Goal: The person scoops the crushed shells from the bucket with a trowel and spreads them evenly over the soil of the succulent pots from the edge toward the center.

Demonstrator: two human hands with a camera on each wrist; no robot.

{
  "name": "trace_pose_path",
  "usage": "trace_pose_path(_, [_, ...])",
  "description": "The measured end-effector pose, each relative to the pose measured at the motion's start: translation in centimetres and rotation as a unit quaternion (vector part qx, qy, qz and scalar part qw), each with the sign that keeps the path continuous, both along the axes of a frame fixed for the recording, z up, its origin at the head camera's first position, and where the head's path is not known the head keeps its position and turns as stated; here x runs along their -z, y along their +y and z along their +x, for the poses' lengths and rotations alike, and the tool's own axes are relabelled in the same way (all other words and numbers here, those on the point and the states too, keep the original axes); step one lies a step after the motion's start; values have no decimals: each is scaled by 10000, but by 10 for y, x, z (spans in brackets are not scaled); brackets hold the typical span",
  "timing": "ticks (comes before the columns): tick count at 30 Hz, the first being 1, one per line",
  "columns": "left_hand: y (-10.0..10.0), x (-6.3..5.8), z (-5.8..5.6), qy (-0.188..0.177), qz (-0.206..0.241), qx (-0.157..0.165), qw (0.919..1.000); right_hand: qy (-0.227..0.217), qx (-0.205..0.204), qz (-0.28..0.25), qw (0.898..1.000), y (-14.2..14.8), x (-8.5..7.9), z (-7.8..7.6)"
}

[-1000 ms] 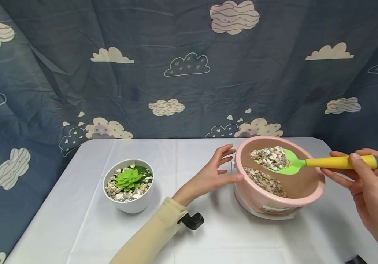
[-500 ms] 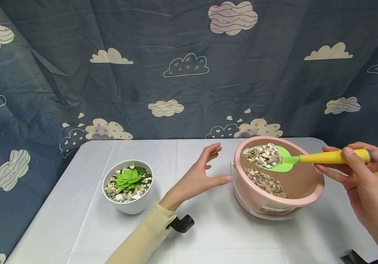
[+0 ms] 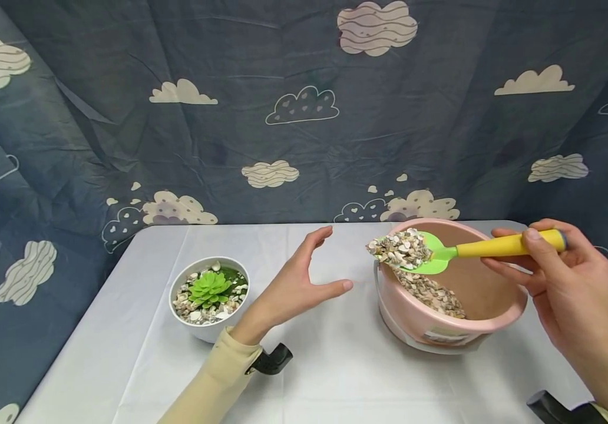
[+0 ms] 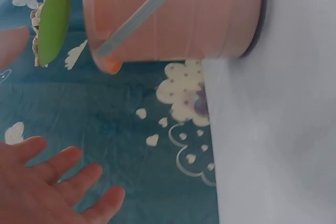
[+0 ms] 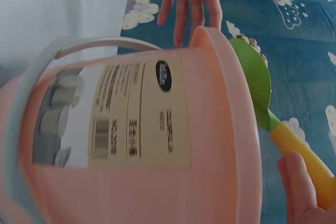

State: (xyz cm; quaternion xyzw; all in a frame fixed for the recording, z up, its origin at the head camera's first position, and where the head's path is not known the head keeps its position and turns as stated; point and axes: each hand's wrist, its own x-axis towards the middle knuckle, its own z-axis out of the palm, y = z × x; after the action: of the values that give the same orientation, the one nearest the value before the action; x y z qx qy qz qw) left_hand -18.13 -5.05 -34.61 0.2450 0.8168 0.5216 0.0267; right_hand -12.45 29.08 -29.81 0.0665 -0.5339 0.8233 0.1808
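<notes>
My right hand [image 3: 574, 280] grips the yellow handle of a toy shovel [image 3: 495, 246] with a green blade. The blade carries a heap of small shells [image 3: 402, 248] above the left rim of a pink bucket [image 3: 495, 321]. More shell pieces [image 3: 433, 293] lie inside the bucket. My left hand [image 3: 293, 288] hovers between the bucket and a white pot [image 3: 205, 333], fingers apart, thumb toward the bucket, touching neither. That pot holds a green succulent [image 3: 209, 289] ringed by shells. In the left wrist view the spread fingers [image 4: 68, 174] hold nothing.
A white cloth covers the table [image 3: 330, 383], with a dark cloud-print curtain [image 3: 304, 147] behind it. The bucket's pale handle [image 5: 21, 124] hangs down its side, near a printed label [image 5: 142, 114]. Black wrist cameras [image 3: 272, 359] sit on both wrists.
The right hand has carried the loaded shovel leftward, from over the bucket's inside to its left rim. My left hand has drawn away from the bucket, toward the white pot.
</notes>
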Motion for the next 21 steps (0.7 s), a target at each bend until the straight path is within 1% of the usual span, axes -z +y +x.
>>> trace_pose_path(4, [-12, -5, 4, 115, -282, -244, 9992, -20, -140, 28, 9999, -8, -1, -3])
trace_pose_path(7, [-21, -8, 7, 199, -407, -353, 9983, -117, -205, 77, 9997, -14, -2, -5])
trace_pose_path(10, [-30, -10, 10, 273, -526, -413, 9974, -154, -284, 137, 9994, -19, -2, -6])
trace_pose_path(13, [-39, -11, 13, 368, -689, -491, 9957, -112, -444, 74, 9989, -25, -3, -8])
trace_pose_path(17, [-51, -12, 16, 438, -793, -595, 9941, -42, -643, -11, 9979, -34, -4, -10])
trace_pose_path(21, [-62, -14, 20, 520, -919, -676, 9921, 36, -733, 37, 9973, -44, -3, -13])
